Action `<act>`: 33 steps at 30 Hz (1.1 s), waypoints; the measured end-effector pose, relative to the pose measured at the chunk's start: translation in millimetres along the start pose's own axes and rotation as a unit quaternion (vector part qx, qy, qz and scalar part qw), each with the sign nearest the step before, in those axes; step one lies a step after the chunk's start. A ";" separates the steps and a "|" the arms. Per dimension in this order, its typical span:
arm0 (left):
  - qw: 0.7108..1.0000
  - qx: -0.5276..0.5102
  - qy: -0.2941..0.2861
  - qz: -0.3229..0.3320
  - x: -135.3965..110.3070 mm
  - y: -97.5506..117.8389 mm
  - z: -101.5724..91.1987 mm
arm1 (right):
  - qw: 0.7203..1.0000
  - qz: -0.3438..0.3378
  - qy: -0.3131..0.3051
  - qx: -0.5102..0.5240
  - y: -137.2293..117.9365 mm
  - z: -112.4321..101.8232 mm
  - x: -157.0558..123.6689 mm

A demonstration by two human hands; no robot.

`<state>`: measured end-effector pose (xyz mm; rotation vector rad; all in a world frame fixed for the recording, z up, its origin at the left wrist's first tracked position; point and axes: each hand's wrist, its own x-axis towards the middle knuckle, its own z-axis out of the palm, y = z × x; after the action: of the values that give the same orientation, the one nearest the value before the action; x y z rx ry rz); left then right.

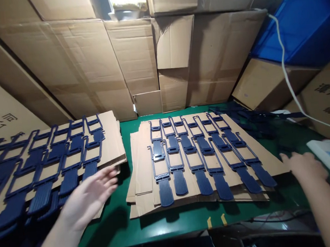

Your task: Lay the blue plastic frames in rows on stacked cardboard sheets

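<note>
Head view: navy ribbed plastic frames (181, 182) are rowed, seemingly for access, on brown cardboard sheet (142, 174) between open left hand (90, 196) and right hand (308, 170), grip unclear.

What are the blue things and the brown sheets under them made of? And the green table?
Blue things: probably plastic, slightly shiny, with moulded-looking ribs. Brown sheets: likely cardboard, dull, with a papery surface. Green table: smooth, glossy where light reflects; perhaps painted or plastic-covered.
</note>
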<state>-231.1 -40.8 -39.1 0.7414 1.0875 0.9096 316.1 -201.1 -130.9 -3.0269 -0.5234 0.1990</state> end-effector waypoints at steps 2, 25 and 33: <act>0.998 -0.006 -0.016 -0.054 10.9 2.1 -0.4 | 0.997 -0.061 0.034 0.024 -4.8 -4.6 -0.4; 0.984 0.065 -0.108 -0.125 28.8 -33.4 32.6 | 0.804 0.020 -0.318 0.502 12.9 -3.6 -9.1; 0.914 0.307 -0.170 -0.205 19.0 -49.1 19.5 | 0.791 0.066 -0.338 0.506 28.7 -11.8 -23.9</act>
<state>-196.9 -47.0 -83.2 1.0841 1.1586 0.0528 304.9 -236.7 -118.9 -1.8478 -0.1182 1.1599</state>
